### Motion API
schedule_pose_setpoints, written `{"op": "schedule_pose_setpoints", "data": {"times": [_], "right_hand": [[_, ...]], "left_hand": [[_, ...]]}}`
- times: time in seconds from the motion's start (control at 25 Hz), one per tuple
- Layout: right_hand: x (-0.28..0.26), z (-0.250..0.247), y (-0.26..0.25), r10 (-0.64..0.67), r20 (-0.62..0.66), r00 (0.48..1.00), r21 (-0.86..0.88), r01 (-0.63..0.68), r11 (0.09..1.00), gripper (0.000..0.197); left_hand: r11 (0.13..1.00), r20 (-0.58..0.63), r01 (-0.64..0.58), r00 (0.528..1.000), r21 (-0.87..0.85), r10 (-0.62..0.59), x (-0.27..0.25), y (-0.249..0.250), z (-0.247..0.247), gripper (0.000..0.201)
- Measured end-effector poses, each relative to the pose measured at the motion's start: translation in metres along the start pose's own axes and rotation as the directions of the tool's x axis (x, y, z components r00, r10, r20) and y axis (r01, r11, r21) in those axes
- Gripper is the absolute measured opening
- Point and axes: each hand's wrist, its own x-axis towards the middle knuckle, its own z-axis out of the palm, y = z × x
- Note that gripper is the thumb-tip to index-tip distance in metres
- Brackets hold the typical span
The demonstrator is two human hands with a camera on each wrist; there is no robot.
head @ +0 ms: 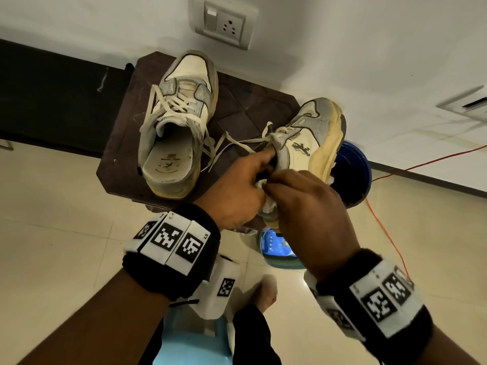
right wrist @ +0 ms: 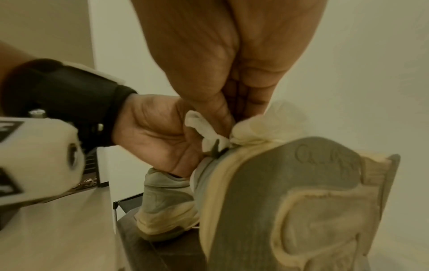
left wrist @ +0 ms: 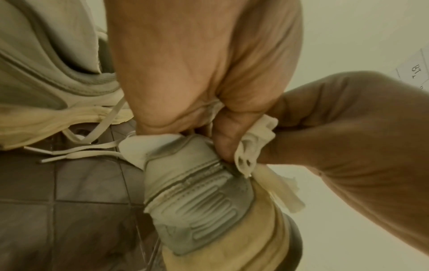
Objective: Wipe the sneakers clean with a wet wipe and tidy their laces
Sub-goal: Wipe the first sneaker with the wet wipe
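Note:
One worn white-and-grey sneaker (head: 179, 122) stands on a dark brown stool (head: 118, 159), its laces loose. The second sneaker (head: 308, 143) is tilted on its side off the stool's right edge, yellowed sole facing right. My left hand (head: 253, 175) grips this sneaker at the heel collar (left wrist: 197, 183), fingers reaching inside the opening. My right hand (head: 290, 185) pinches a crumpled white wet wipe (left wrist: 253, 143) against the top of the heel. In the right wrist view the wipe (right wrist: 267, 126) sits bunched at the heel edge above the grey sole (right wrist: 301, 201).
A blue tub (head: 353, 175) sits on the tiled floor behind the held sneaker. An orange cable (head: 382, 219) runs along the floor at the right. A blue-green pack (head: 279, 251) lies below my hands. A wall socket (head: 226, 25) is straight ahead.

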Motion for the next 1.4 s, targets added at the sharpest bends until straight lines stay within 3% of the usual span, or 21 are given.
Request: {"op": "schedule_pose_setpoints", "data": {"times": [0.08, 0.2, 0.28, 0.48, 0.68, 0.84, 1.0, 1.08, 1.2, 1.32, 1.4], "right_hand": [[-0.001, -0.005, 0.003, 0.006, -0.042, 0.999, -0.008, -0.007, 1.0, 0.024], [0.018, -0.018, 0.024, 0.138, -0.187, 0.973, 0.007, -0.139, 0.99, 0.021], [0.025, -0.03, 0.028, 0.178, -0.204, 0.963, 0.018, -0.178, 0.984, 0.022], [0.005, -0.045, -0.012, 0.011, -0.132, 0.991, 0.053, -0.004, 0.999, 0.026], [0.012, -0.053, -0.013, 0.035, -0.143, 0.989, 0.103, -0.021, 0.994, 0.021], [0.017, -0.052, -0.015, 0.116, -0.132, 0.984, 0.189, -0.09, 0.978, 0.021], [0.001, -0.05, -0.04, -0.047, -0.102, 0.994, 0.138, 0.061, 0.989, 0.022], [0.003, -0.049, -0.039, -0.065, -0.109, 0.992, 0.093, 0.075, 0.993, 0.021], [0.02, -0.05, -0.022, 0.113, -0.168, 0.979, 0.147, -0.089, 0.985, 0.018], [0.027, -0.052, -0.014, 0.173, -0.164, 0.971, 0.171, -0.145, 0.975, 0.017], [0.024, -0.056, -0.017, 0.182, -0.144, 0.973, 0.184, -0.154, 0.971, 0.018]], "left_hand": [[1.0, -0.005, -0.019, 1.0, 0.009, 0.019, 0.001, 0.002, 0.001, 0.07], [0.997, -0.031, -0.062, 0.998, 0.046, 0.063, 0.001, 0.008, 0.002, 0.065], [0.994, -0.036, -0.089, 0.995, 0.056, 0.091, -0.001, 0.016, 0.003, 0.063], [0.993, -0.11, -0.109, 0.987, 0.044, 0.113, -0.02, 0.043, -0.001, 0.057], [0.998, -0.233, -0.063, 0.97, 0.02, 0.066, -0.044, 0.058, -0.012, 0.042], [0.999, -0.23, -0.017, 0.973, -0.048, 0.006, -0.055, 0.064, -0.015, 0.04], [0.991, -0.248, 0.025, 0.967, -0.133, -0.058, -0.056, 0.059, -0.023, 0.039], [0.986, -0.247, 0.031, 0.967, -0.162, -0.071, -0.055, 0.058, -0.026, 0.038], [0.977, -0.182, 0.007, 0.982, -0.211, -0.046, -0.06, 0.056, -0.027, 0.045], [0.997, -0.029, -0.004, 1.0, -0.078, 0.002, -0.066, 0.05, -0.028, 0.083], [0.999, -0.001, -0.013, 1.0, 0.03, 0.013, -0.065, 0.049, -0.027, 0.097]]}}
